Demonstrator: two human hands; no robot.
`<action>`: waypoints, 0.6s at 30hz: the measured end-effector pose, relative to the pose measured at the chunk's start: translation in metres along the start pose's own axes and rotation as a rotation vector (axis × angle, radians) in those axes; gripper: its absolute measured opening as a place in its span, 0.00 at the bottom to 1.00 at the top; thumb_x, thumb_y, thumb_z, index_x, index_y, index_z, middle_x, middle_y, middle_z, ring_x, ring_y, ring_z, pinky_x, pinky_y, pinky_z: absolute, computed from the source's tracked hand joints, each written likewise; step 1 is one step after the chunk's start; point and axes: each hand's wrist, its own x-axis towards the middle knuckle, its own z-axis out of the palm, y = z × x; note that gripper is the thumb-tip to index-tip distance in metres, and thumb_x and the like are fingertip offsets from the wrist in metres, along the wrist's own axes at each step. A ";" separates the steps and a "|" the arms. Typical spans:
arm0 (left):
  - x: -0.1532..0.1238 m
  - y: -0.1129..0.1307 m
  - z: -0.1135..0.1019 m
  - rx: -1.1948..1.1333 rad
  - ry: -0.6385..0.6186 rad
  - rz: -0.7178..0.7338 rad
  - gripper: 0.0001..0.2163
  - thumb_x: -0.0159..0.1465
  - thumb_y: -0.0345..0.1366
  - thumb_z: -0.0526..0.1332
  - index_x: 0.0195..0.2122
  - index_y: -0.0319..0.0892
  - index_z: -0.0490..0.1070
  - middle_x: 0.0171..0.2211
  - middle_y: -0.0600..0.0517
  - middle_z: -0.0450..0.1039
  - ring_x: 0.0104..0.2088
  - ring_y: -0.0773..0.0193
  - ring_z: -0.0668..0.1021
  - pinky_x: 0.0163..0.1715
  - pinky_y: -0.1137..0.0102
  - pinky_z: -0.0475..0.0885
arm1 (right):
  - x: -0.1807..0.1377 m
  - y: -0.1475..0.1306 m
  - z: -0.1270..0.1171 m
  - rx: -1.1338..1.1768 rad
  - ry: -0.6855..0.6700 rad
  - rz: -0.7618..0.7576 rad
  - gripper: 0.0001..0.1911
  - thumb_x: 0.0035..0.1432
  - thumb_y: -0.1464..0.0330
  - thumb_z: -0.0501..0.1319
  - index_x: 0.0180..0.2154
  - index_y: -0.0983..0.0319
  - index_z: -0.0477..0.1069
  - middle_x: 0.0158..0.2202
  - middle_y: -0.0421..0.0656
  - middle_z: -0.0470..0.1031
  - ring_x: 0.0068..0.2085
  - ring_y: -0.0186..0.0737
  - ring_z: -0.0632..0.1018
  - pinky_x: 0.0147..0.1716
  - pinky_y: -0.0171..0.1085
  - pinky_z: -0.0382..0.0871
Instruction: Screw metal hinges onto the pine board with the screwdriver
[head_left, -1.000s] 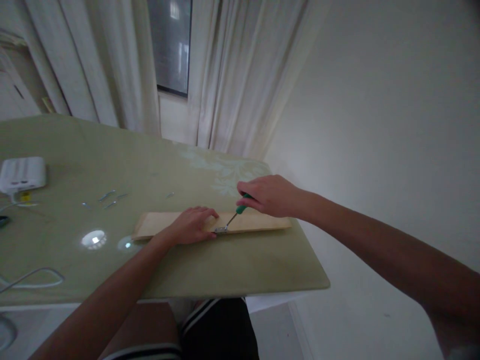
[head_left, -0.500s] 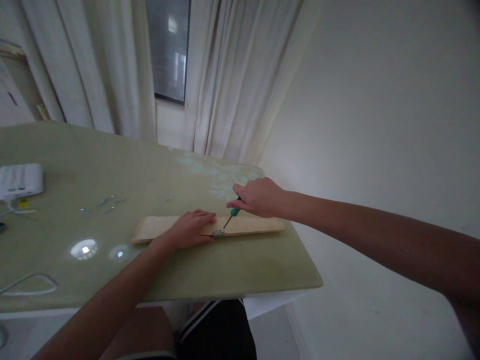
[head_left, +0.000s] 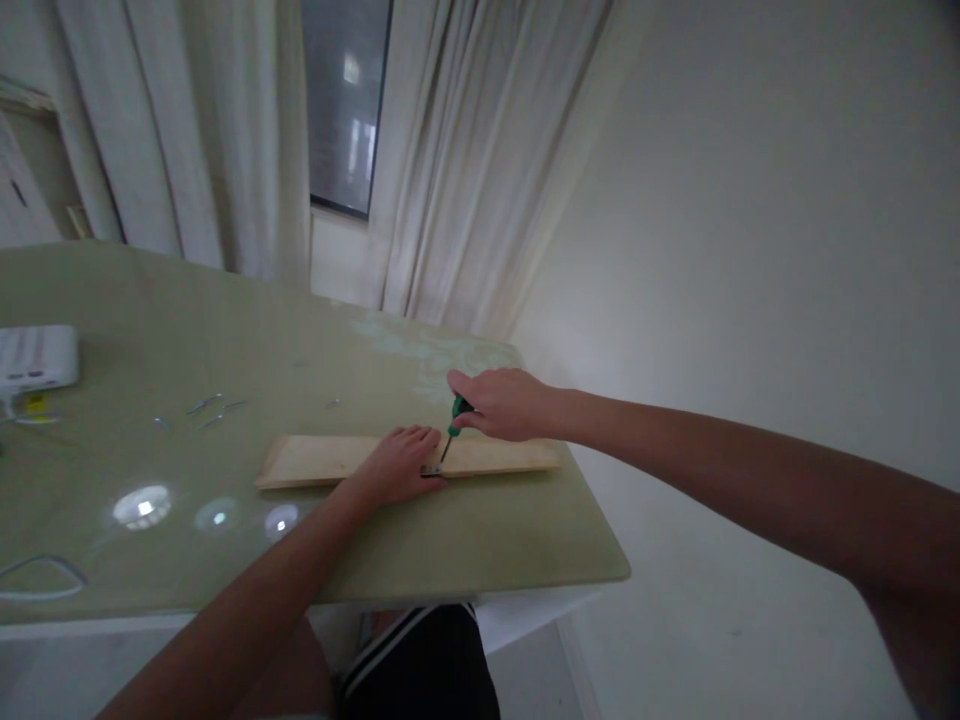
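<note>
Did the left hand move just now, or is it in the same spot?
Yes. The left hand has moved a little rightward along the wooden board, closer to the table's near right corner.

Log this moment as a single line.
left hand: on board | right hand: gripping screwdriver, angled down to metal plate | small metal pieces: lying on table

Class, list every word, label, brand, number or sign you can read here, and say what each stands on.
None can be read.
Yellow tag: too small and blurred.
White box: dark marks, too blurred to tell whether they are lettering.
Screwdriver, wooden board: no lettering visible.
</note>
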 end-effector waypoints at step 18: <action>-0.004 -0.005 0.004 -0.253 0.060 0.059 0.09 0.75 0.40 0.57 0.41 0.45 0.74 0.38 0.48 0.81 0.39 0.55 0.81 0.40 0.66 0.70 | -0.005 0.008 -0.003 -0.061 -0.065 0.021 0.31 0.68 0.46 0.62 0.60 0.61 0.67 0.53 0.56 0.82 0.50 0.56 0.83 0.37 0.41 0.70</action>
